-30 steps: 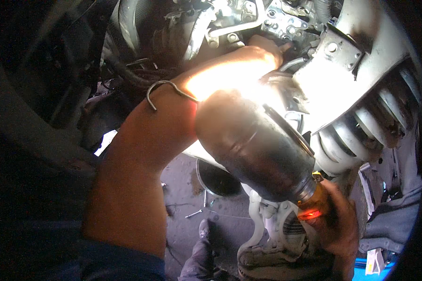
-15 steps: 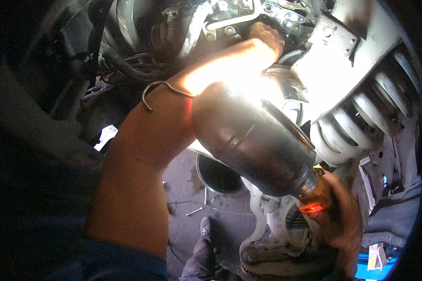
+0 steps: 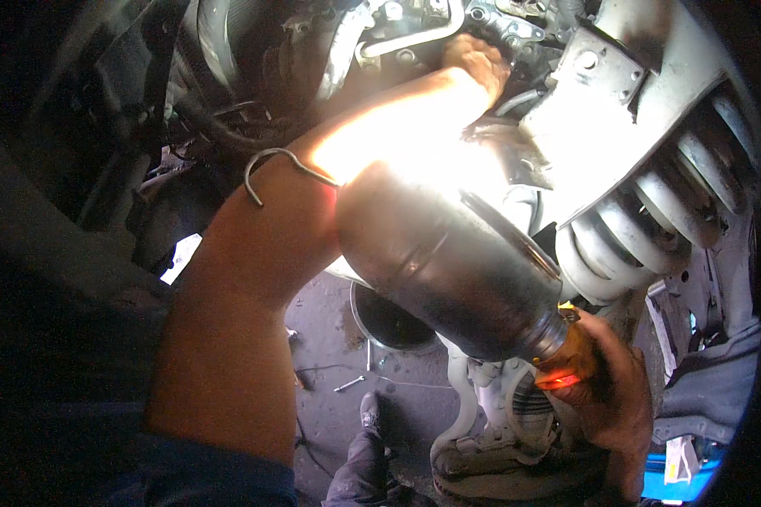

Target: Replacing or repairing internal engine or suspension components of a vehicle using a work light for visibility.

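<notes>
My right hand (image 3: 615,380) is wrapped round the orange handle of a work light (image 3: 448,262). The lamp has a dull metal hood and a bent wire hook (image 3: 271,154), and it shines up toward the engine parts. Behind the hood, my left arm stretches up to the far side, strongly lit and partly glared out. My left hand (image 3: 480,66) is in among metal engine parts (image 3: 516,32), closed with its knuckles toward me. Its fingertips and whatever they grip are hidden.
A thick coil spring (image 3: 626,245) and a pale metal bracket (image 3: 596,72) stand at the right. Dark hoses and parts crowd the left. Below, a wrench (image 3: 349,384) lies on the grey floor near a round dark pan (image 3: 389,317) and a shoe (image 3: 369,410).
The work light has shifted slightly left and down with my right hand. My left hand stays at the same engine parts, with only a slight shift.
</notes>
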